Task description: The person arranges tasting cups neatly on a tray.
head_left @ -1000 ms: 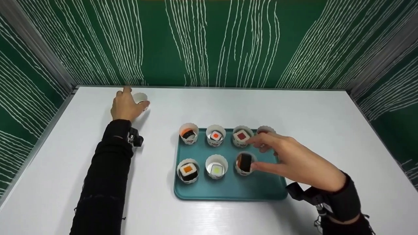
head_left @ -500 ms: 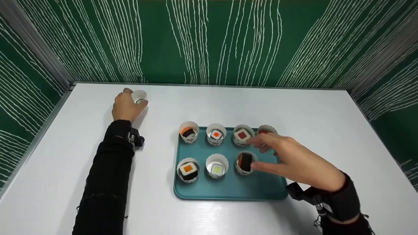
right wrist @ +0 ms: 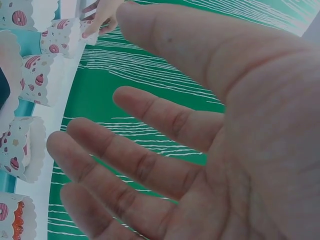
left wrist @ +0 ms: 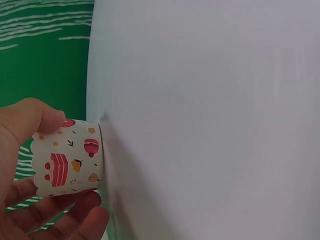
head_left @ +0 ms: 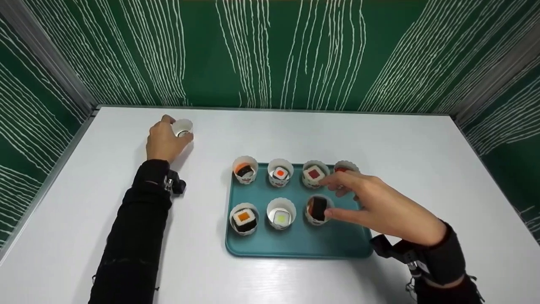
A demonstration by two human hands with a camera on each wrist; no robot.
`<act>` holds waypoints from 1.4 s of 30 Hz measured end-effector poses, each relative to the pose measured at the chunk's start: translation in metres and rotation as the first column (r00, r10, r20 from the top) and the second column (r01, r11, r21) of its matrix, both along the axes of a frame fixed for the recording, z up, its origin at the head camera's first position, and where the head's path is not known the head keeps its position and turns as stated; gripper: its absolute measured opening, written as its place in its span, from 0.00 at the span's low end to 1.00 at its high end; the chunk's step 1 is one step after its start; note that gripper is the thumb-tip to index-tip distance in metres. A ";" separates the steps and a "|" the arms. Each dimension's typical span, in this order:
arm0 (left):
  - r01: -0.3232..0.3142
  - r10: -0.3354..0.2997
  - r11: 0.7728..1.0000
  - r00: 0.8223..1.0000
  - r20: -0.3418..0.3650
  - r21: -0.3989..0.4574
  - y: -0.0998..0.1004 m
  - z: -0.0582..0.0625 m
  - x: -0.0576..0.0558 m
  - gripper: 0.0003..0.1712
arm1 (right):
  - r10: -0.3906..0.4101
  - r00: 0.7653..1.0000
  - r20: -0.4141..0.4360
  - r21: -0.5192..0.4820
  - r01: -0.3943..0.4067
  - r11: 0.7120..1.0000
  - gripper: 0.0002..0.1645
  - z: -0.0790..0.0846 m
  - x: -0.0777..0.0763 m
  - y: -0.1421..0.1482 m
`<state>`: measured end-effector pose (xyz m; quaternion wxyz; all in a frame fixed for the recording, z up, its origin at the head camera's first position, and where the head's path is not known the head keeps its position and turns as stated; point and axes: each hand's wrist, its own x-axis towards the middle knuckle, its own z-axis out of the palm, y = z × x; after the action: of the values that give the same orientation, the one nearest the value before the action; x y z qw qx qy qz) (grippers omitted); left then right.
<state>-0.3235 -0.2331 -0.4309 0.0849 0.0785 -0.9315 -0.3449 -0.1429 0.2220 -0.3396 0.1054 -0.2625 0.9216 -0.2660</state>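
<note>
At the far left of the white table, my left hand (head_left: 162, 139) holds a paper baking cup (head_left: 183, 127) between thumb and fingers. The left wrist view shows the cup (left wrist: 70, 157) printed with cakes and sweets, its base right at the table surface. Over the right side of a teal tray (head_left: 295, 249), my right hand (head_left: 375, 202) hovers with its fingers spread and nothing in them. Its thumb tip overlaps a cup with a dark sushi piece (head_left: 317, 208) in the head view. The right wrist view shows the bare palm and fingers (right wrist: 150, 165).
Several scalloped paper cups stand in two rows on the tray, including one with orange-topped sushi (head_left: 244, 219) and one with a pale green-centred piece (head_left: 281, 217). My right hand partly hides the back right cup (head_left: 346, 166). Green walls (head_left: 211, 55) with white lines border the table.
My left fingers have come down and closed round the paper baking cup at the far left. The right hand keeps its place above the tray. The head view has shifted slightly.
</note>
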 end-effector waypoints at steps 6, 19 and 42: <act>0.040 -0.040 0.999 0.999 -0.023 -0.010 0.001 0.001 0.012 0.35 | -0.003 1.000 0.013 0.012 0.003 1.000 0.31 -0.001 -0.002 0.000; 0.109 -0.111 0.994 0.989 -0.100 -0.027 0.013 0.007 0.038 0.33 | 0.005 1.000 0.012 0.005 -0.005 1.000 0.29 -0.005 -0.003 0.000; 0.338 -0.339 0.940 0.915 -0.217 -0.046 0.066 0.045 0.114 0.31 | 0.008 1.000 -0.004 0.010 -0.008 1.000 0.30 -0.004 -0.003 -0.001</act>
<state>-0.2095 -0.1672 -0.3862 0.1275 -0.1231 -0.9170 -0.3573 -0.1457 0.2208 -0.3434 0.1059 -0.2663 0.9220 -0.2605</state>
